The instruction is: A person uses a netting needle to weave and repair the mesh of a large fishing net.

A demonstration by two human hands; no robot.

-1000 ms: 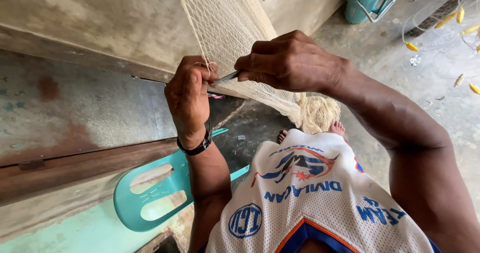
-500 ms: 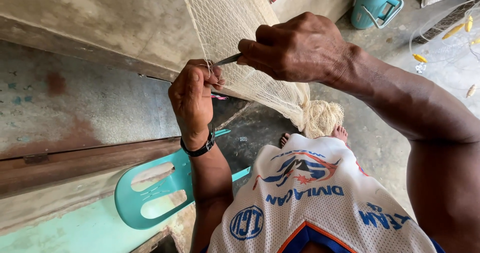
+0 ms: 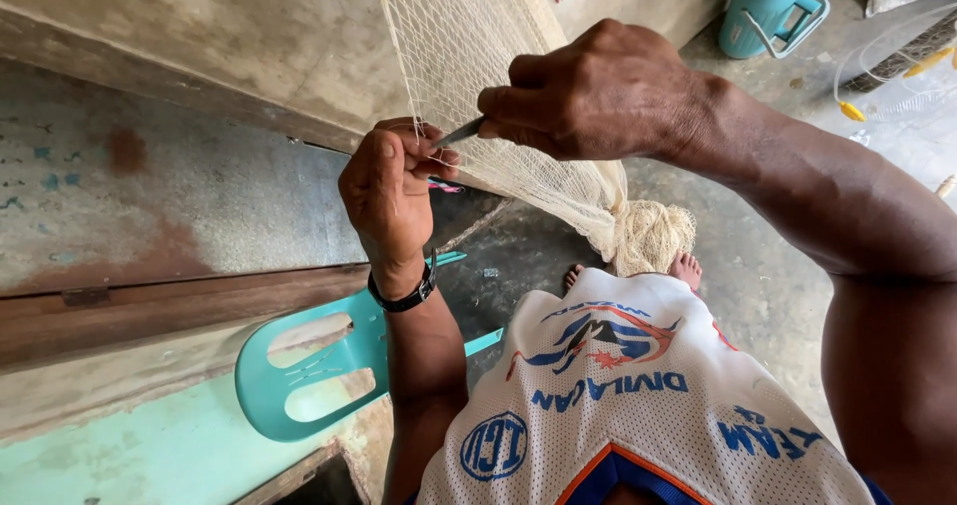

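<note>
A cream fishing net (image 3: pixel 469 36) hangs from above and gathers into a bundle (image 3: pixel 648 236) on the floor by my feet. My left hand (image 3: pixel 389 191), with a black wristband, pinches the net's edge between thumb and fingers. My right hand (image 3: pixel 598 91) is closed around a thin dark netting needle (image 3: pixel 459 133), whose tip points at the fingers of my left hand. The two hands are almost touching at the net's edge.
A teal plastic chair (image 3: pixel 299 365) stands below my left arm. A stained concrete wall (image 3: pixel 179 196) with a wooden ledge runs along the left. A teal container (image 3: pixel 768 6) and yellow floats on lines (image 3: pixel 852 111) lie on the concrete floor at upper right.
The view has shifted a little. My right hand has moved slightly up and right along the net, still holding the needle against my left fingers.
</note>
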